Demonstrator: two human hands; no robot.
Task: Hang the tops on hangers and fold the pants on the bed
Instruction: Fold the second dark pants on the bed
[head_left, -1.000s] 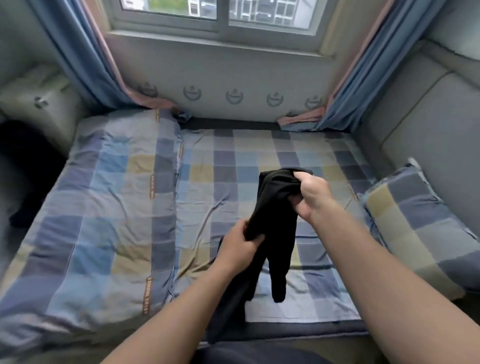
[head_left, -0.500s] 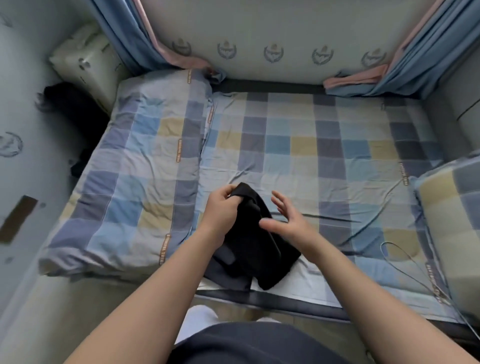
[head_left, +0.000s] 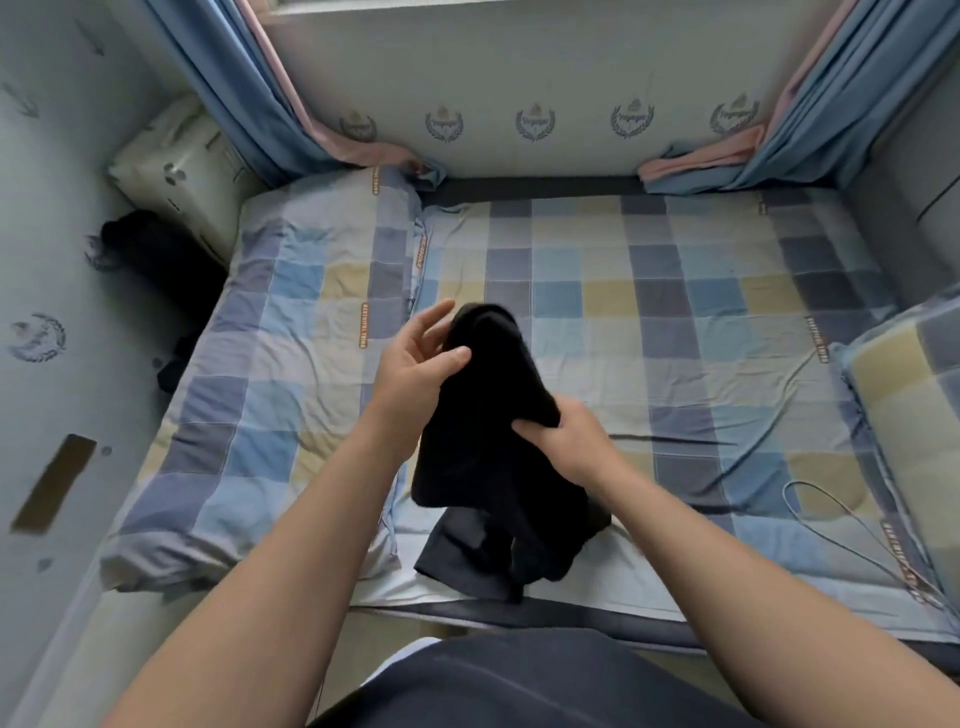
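A black garment (head_left: 488, 441) hangs bunched between my two hands above the near middle of the checkered bed sheet (head_left: 675, 322). My left hand (head_left: 415, 364) holds its top end, thumb on the front and fingers behind the cloth. My right hand (head_left: 569, 439) grips the garment's right side lower down. The garment's lower part lies crumpled on the sheet near the bed's front edge. Whether it is a top or pants cannot be told from its shape.
A folded checkered quilt (head_left: 291, 353) covers the bed's left side. A matching pillow (head_left: 914, 395) lies at the right, with a thin cable (head_left: 852, 519) looping beside it. Dark clothing (head_left: 156, 254) sits in the gap left of the bed. Blue curtains (head_left: 244, 88) hang in the far corners.
The garment has been lifted off the sheet. My right hand, open half a second ago, now grips the cloth, and my left hand has risen with the top end.
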